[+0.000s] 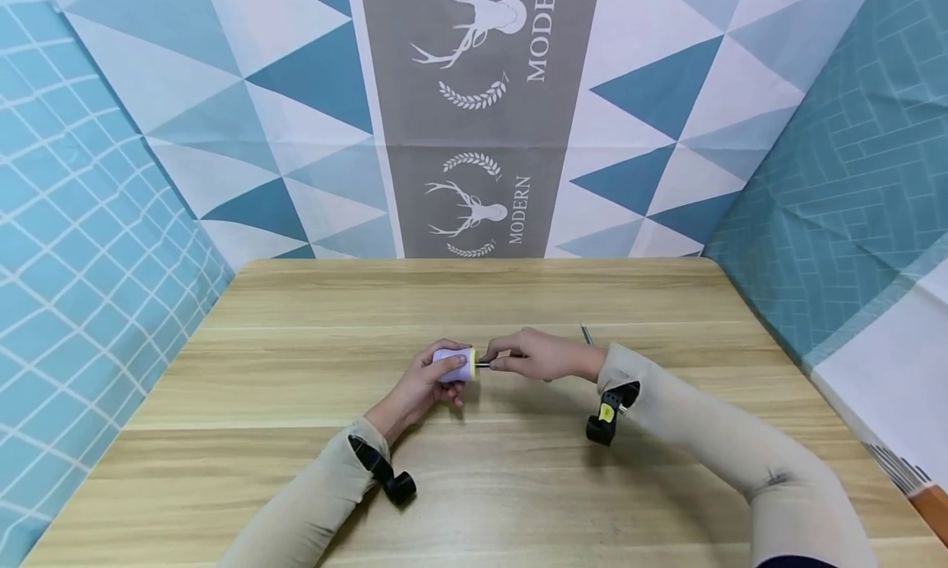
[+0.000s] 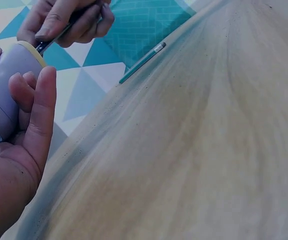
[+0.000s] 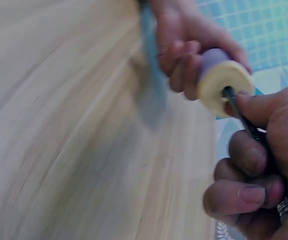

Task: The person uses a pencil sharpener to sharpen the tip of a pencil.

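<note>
My left hand grips a lilac pencil sharpener, a short cylinder with a pale yellow end face. That end points right, towards my right hand. Between thumb and fingers the right hand pinches a dark pencil. In the right wrist view the pencil's front end sits in the hole at the centre of the yellow face, so its tip is hidden. Both hands are above the middle of the table, and the left fingers wrap partly round the sharpener's body.
A teal pencil lies on the wooden table, partly behind the right wrist in the head view. Patterned cloth walls stand along the table's back and sides. Black straps with small cameras are on both wrists.
</note>
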Demonstrator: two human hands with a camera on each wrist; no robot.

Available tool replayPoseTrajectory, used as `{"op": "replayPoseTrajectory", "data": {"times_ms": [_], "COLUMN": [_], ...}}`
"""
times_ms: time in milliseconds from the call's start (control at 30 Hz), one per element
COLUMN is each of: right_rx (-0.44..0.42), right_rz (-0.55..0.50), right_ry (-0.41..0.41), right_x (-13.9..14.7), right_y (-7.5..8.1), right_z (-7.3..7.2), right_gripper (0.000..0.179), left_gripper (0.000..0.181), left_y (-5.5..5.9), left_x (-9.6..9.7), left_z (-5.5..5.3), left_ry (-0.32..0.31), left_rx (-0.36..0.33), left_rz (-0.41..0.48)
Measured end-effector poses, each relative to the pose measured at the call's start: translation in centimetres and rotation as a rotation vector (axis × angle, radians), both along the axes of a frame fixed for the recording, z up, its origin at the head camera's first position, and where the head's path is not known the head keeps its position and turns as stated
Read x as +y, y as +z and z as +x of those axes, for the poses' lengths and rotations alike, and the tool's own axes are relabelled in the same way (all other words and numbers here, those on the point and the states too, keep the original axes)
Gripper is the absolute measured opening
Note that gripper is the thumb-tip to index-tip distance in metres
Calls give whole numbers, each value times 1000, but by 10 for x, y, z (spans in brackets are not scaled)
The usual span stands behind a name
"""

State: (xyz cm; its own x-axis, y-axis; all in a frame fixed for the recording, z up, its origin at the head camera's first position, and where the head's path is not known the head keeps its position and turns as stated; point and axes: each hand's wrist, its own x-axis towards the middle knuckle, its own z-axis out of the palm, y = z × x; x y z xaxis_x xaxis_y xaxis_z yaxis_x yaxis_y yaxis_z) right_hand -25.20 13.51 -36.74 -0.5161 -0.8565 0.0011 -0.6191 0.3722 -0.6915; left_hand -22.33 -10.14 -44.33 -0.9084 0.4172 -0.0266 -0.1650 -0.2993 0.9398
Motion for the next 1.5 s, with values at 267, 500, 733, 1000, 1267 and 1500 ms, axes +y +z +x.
{"op": "replayPoseTrajectory", "data": {"times_ms": [267,500,733,1000,1267,1500], "right_rx": [-601,-927,-852,-64,884,1535], "right_rz": [50,-16,27,113,-36,55], "right_ry": [-178,-215,-205,-163,4,63], "right_x": [1,4,3,11,16,10], "right_y": [6,2,5,18,-10,-26], "right_z": [-6,-12,-9,7,21,14], "right_gripper": [30,29,30,36,23,41], "left_gripper": [23,27,26,25,23,25], "left_y": [0,1,0,1,-1,-1], "left_x": [-1,0,-1,-1,-1,0], "left_z": [1,2,2,0,-2,-2], "left_ry": [-14,-18,-14,-19,16,7], "left_rx": [14,49,53,35,-1,0], "left_rz": [35,37,23,-11,6,16]}}
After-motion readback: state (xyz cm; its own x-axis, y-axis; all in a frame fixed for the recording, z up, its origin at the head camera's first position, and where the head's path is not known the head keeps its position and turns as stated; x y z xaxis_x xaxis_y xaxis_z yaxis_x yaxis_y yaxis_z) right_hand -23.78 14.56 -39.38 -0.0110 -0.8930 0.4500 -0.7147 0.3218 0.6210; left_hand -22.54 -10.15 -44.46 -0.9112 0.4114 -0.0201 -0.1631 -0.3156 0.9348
